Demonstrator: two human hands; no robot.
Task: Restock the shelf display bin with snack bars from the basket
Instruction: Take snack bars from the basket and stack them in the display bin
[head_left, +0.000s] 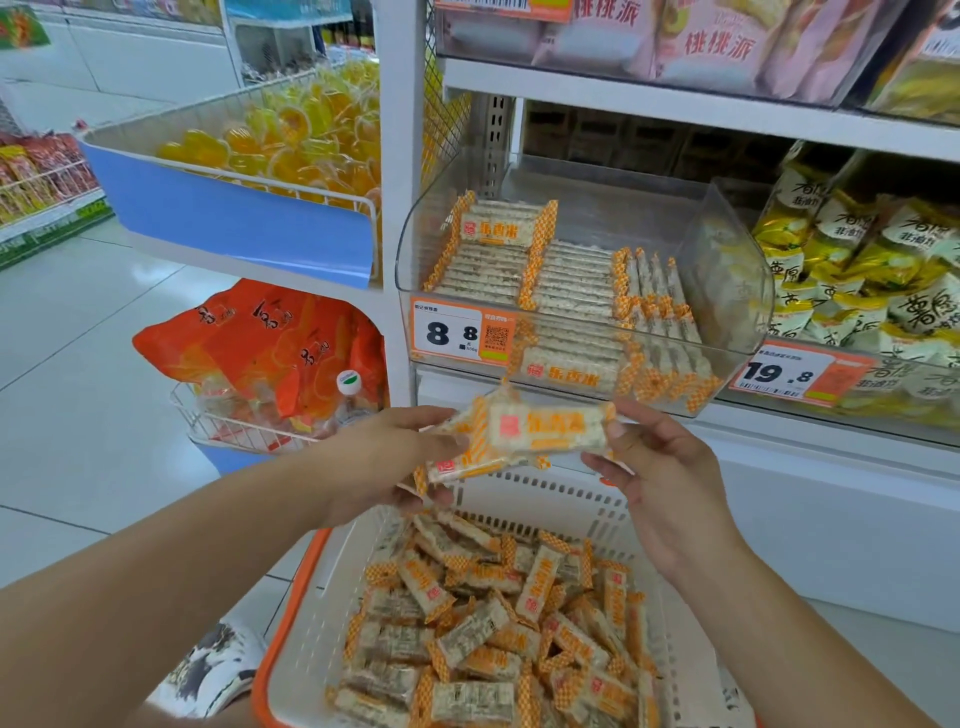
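Both hands hold a small bundle of snack bars (540, 431), white with orange checked ends, above the basket and just below the bin. My left hand (395, 457) grips the bundle's left end and lower bars. My right hand (654, 467) pinches the right end of the top bar. The clear display bin (727, 291) on the shelf holds neat rows of the same bars, with bare room at its back right. The white basket (561, 499) with an orange rim sits low in front of me, holding several loose bars (498, 634).
An orange price tag reading 8.8 (460, 332) is fixed on the bin's front. Yellow snack bags (857, 270) fill the neighbouring bin on the right. A wire rack with orange bags (270, 353) stands at the left, jelly cups (291, 140) above it. My shoe (218, 670) rests beside the basket.
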